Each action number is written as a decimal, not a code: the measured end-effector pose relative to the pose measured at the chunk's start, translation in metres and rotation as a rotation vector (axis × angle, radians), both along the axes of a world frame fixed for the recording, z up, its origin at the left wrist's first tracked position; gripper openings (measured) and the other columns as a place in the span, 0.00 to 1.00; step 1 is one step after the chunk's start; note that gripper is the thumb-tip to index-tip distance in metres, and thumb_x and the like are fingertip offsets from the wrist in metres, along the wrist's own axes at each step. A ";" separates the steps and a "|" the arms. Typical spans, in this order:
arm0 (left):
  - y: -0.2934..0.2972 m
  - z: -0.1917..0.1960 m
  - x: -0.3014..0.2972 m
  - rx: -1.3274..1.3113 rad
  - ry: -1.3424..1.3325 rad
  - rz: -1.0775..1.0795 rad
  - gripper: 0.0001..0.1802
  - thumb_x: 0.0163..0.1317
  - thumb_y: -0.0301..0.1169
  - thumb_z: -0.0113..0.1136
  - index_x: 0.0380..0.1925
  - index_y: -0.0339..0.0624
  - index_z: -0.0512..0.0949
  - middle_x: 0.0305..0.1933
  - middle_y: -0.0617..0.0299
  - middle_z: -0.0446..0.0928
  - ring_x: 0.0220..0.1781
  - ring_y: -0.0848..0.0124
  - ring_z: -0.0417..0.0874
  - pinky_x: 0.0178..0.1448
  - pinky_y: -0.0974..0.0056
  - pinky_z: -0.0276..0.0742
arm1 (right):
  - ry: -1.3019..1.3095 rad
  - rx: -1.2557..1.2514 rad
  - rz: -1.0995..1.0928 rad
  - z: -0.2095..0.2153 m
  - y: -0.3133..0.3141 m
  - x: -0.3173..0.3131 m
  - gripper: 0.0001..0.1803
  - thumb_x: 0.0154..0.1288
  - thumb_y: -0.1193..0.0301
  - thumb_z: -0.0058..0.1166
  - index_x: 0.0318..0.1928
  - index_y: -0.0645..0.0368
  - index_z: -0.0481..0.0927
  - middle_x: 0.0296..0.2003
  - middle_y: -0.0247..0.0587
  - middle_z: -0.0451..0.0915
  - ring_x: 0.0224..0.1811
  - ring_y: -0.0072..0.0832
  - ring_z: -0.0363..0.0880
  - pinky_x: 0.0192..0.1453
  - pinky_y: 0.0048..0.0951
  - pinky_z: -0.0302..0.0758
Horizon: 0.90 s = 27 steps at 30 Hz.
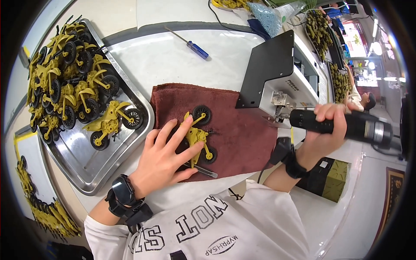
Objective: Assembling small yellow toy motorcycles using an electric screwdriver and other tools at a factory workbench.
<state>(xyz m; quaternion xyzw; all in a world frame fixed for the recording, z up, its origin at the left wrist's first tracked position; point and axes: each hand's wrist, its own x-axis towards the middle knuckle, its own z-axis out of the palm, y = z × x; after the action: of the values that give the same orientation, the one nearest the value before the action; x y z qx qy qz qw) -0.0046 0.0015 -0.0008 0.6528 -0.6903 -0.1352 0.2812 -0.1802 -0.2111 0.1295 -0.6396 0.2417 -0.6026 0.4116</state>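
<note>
A yellow toy motorcycle (198, 138) with black wheels lies on its side on a folded maroon cloth (242, 138). My left hand (162, 154) is over it, fingers spread and touching its body, holding it against the cloth; part of it is hidden beneath. Beside my left thumb lies a slim silver tool (206, 170), partly covered. My right hand (331, 125) is wrapped around a thick black electric screwdriver (312, 121) with a silver collar, held level. Its left end is at the metal front of a black-and-white box-shaped machine (266, 71); its tip is hard to make out.
To the left, a metal tray (145, 108) holds a heap of yellow toy motorcycles (65, 82). A blue-handled screwdriver (197, 50) lies at the back. More yellow toys (54, 216) sit at the lower left. A yellow-and-black box (331, 177) stands at right. Another person (359, 99) is far right.
</note>
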 end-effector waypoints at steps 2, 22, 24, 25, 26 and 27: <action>-0.002 -0.001 0.000 -0.017 0.031 -0.006 0.31 0.38 0.47 0.67 0.49 0.61 0.77 0.69 0.48 0.57 0.62 0.52 0.63 0.58 0.53 0.57 | -0.053 0.084 0.096 0.002 0.022 -0.007 0.20 0.54 0.78 0.48 0.49 0.62 0.62 0.17 0.34 0.65 0.15 0.23 0.65 0.24 0.27 0.67; 0.003 -0.002 0.008 -0.017 0.148 -0.027 0.30 0.39 0.43 0.69 0.48 0.57 0.76 0.69 0.50 0.54 0.62 0.55 0.63 0.57 0.56 0.60 | -0.010 0.001 0.793 -0.059 0.076 0.083 0.25 0.54 0.85 0.54 0.50 0.62 0.58 0.24 0.43 0.74 0.22 0.28 0.74 0.30 0.31 0.73; 0.002 -0.001 0.007 -0.020 0.152 -0.018 0.30 0.39 0.43 0.70 0.48 0.57 0.76 0.69 0.50 0.54 0.62 0.55 0.62 0.57 0.56 0.60 | -0.024 0.018 0.812 -0.063 0.079 0.090 0.23 0.52 0.88 0.53 0.47 0.62 0.62 0.25 0.42 0.74 0.22 0.27 0.74 0.29 0.28 0.73; 0.002 -0.001 0.007 -0.026 0.150 -0.013 0.30 0.38 0.43 0.70 0.47 0.57 0.76 0.69 0.50 0.55 0.62 0.55 0.62 0.58 0.56 0.60 | -0.022 0.019 0.816 -0.064 0.076 0.091 0.23 0.52 0.88 0.53 0.47 0.62 0.62 0.25 0.42 0.74 0.22 0.27 0.74 0.29 0.28 0.73; 0.002 -0.001 0.007 -0.026 0.152 -0.010 0.30 0.38 0.43 0.70 0.47 0.57 0.76 0.69 0.50 0.55 0.62 0.55 0.62 0.58 0.56 0.60 | 0.003 -0.018 0.858 -0.065 0.073 0.092 0.24 0.51 0.89 0.53 0.48 0.62 0.61 0.25 0.43 0.74 0.22 0.27 0.74 0.29 0.28 0.73; 0.002 -0.001 0.006 -0.031 0.166 -0.015 0.30 0.38 0.43 0.70 0.47 0.57 0.76 0.69 0.50 0.55 0.62 0.55 0.62 0.58 0.56 0.59 | 0.029 -0.055 0.899 -0.065 0.071 0.092 0.25 0.50 0.89 0.54 0.48 0.62 0.61 0.25 0.43 0.74 0.23 0.26 0.74 0.29 0.28 0.72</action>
<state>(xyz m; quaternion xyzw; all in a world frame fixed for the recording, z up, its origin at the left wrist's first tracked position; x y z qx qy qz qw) 0.0016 0.0038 -0.0021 0.6297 -0.6716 -0.1800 0.3465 -0.0883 -0.1399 0.0646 -0.7001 -0.0706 -0.3613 0.6118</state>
